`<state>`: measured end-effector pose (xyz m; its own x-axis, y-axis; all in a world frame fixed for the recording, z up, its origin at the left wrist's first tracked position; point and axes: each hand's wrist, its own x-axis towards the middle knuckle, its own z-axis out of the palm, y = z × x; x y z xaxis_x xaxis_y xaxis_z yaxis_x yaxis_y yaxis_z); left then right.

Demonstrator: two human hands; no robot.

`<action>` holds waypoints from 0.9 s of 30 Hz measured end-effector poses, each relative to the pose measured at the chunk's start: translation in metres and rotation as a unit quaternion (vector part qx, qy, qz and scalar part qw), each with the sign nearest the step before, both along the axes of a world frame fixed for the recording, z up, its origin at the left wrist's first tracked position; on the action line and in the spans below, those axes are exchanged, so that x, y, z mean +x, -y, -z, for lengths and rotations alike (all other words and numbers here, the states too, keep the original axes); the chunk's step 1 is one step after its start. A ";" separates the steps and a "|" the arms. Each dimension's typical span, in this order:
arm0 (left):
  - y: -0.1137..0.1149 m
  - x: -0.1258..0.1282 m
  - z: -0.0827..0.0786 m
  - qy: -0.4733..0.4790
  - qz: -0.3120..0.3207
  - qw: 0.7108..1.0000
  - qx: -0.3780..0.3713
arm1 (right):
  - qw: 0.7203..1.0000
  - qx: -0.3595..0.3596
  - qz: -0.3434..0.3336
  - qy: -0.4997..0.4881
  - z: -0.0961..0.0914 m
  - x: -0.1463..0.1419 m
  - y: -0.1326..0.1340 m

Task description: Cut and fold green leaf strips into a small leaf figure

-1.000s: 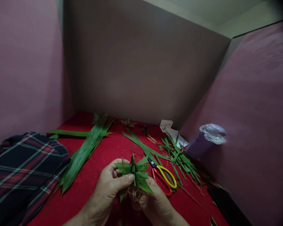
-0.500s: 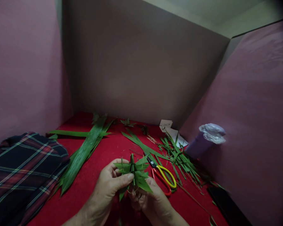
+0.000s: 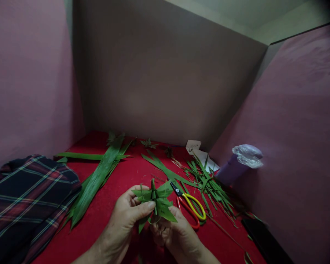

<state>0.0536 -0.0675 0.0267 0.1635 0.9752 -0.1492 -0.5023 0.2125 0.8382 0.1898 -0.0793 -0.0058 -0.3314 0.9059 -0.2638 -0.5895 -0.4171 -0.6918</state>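
A folded green leaf figure (image 3: pixel 162 209), with pointed wing-like pieces and a rolled upright middle, is held low over the red cloth (image 3: pixel 99 205). My left hand (image 3: pixel 126 216) grips it from the left, thumb pressed on its centre and fingers behind. My right hand (image 3: pixel 178 234) is closed under its lower right side; those fingertips are partly hidden by the leaf and in shadow. A thin strand loops beneath the figure near the right fingers. Scissors (image 3: pixel 191 207) with one red and one yellow handle lie just right of the figure.
Long green leaves (image 3: pixel 96 179) lie at left beside a plaid cloth (image 3: pixel 30 201). Cut leaf strips (image 3: pixel 211 183) are heaped at right, near white paper (image 3: pixel 206 159). A purple roll in clear plastic (image 3: pixel 239 165) and a black flat object (image 3: pixel 265 240) are farther right.
The leaf figure and both hands have shifted very slightly. The left thumb stays pressed on its centre, and the right fingers have moved a little beneath it.
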 end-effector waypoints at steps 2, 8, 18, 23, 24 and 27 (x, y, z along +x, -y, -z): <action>0.000 0.000 0.000 0.001 0.001 1.000 0.002 | 1.000 -0.001 0.001 -0.002 0.001 0.000 0.000; 0.000 0.001 0.002 0.010 0.008 1.000 0.008 | 0.999 0.037 -0.012 -0.006 -0.001 0.000 -0.001; 0.000 0.001 0.003 0.014 0.014 1.000 0.002 | 1.000 0.021 -0.011 0.003 -0.001 0.000 0.000; 0.000 0.001 0.003 0.012 0.010 1.000 0.003 | 1.000 0.023 -0.002 0.005 -0.001 -0.001 -0.001; 0.000 0.002 0.003 0.012 0.009 1.000 0.002 | 1.000 0.026 0.000 0.004 -0.002 -0.001 -0.001; -0.001 0.002 0.004 0.013 0.014 1.000 0.002 | 0.999 0.034 -0.002 -0.001 -0.002 -0.002 0.000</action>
<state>0.0556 -0.0665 0.0226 0.1943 0.9709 -0.1398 -0.5174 0.2225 0.8263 0.1879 -0.0791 -0.0038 -0.3363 0.9201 -0.2007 -0.5895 -0.3719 -0.7170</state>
